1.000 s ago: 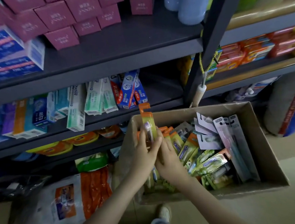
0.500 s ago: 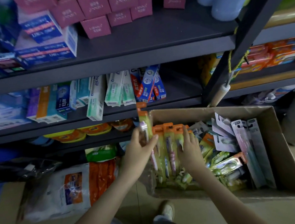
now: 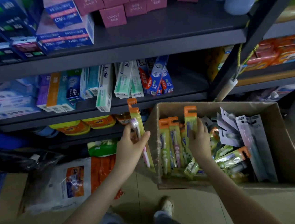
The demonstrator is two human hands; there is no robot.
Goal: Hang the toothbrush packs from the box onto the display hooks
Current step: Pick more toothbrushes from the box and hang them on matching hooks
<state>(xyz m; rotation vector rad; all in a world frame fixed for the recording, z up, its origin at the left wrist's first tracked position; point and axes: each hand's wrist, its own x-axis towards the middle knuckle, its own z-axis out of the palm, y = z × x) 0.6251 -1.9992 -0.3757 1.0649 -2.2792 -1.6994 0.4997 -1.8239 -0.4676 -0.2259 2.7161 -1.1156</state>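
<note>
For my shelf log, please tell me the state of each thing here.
left hand: grips the pink-brush pack.
pink-brush pack: upright, outside the box.
right hand: grips the raised pack.
raised pack: upright, above the other packs.
box: open, holding many packs.

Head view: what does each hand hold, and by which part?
Left hand grips a pink-brush toothbrush pack around its middle; right hand grips another orange-topped pack mid-length, over the cardboard box.

A shop, perhaps its stockroom: dark metal shelving [image 3: 137, 47] above the fingers [image 3: 146, 135] carries rows of boxed toothpaste [image 3: 103, 88] and pink cartons [image 3: 113, 16]; beside and under the fingers a cardboard box [image 3: 289, 153] on the floor [image 3: 186, 203] holds carded toothbrush packs [image 3: 174, 141], bagged detergent [image 3: 74, 182] to their left.
</note>
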